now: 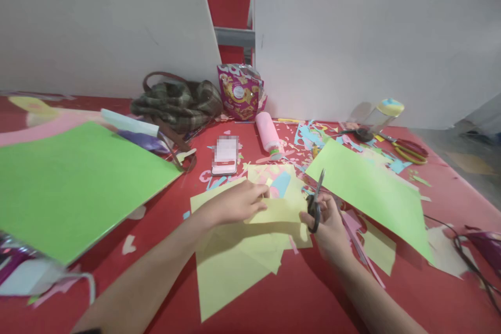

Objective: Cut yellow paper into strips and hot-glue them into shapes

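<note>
Partly hidden by left hand: yellow paper; cut off at left edge: green sheet; at right: purple object; pixelated: phone screen

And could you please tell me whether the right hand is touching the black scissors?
Touching. The head view shows it plainly: the right hand holds the black scissors by the handles, with the blades pointing away from the person.

A purple snack bag stands beside a plaid bundle; a pink bottle lies near a phone.
</note>
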Motion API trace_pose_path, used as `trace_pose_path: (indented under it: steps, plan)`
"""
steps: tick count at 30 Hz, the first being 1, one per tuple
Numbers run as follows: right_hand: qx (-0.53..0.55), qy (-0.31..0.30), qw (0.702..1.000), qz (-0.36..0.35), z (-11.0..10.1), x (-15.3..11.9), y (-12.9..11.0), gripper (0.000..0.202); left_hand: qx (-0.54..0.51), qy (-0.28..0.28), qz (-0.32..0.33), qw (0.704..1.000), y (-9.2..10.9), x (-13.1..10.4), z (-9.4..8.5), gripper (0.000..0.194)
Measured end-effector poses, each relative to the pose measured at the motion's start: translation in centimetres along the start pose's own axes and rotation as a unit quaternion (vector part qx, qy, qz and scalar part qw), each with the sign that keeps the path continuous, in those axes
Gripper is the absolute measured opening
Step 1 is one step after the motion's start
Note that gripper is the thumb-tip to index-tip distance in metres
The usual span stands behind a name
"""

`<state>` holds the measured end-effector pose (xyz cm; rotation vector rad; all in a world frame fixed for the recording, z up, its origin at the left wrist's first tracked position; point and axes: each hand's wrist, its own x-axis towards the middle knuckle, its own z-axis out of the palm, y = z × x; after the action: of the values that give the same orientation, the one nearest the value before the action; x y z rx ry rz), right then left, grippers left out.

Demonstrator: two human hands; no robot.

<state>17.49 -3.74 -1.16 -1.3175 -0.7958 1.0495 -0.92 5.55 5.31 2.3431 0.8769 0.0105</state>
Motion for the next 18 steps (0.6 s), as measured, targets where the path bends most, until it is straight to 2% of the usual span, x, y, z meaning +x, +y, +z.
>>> trace_pose_path:
  steps: [4, 10, 14, 18]
  plan:
    - [-0.004, 0.01, 1.0, 0.005, -0.2, 0.0, 0.1, 0.033, -0.014, 0.027, -0.01, 0.999, -0.8, -0.2, -0.8, 0.013]
    - [-0.009, 0.003, 1.0, 0.014, 0.0, 0.0, -0.1, 0.034, -0.006, 0.062, -0.015, 0.998, -1.0, -0.3, -1.6, 0.016]
    - [-0.009, -0.01, 1.0, 0.013, 0.0, 0.1, -0.3, 0.034, 0.007, 0.111, -0.061, 0.992, -1.7, -0.7, -2.7, 0.016]
    - [-0.051, -0.034, 0.998, 0.003, 0.0, 0.1, -0.4, 0.026, 0.02, 0.122, -0.091, 0.988, -2.7, -1.6, -4.1, 0.014]
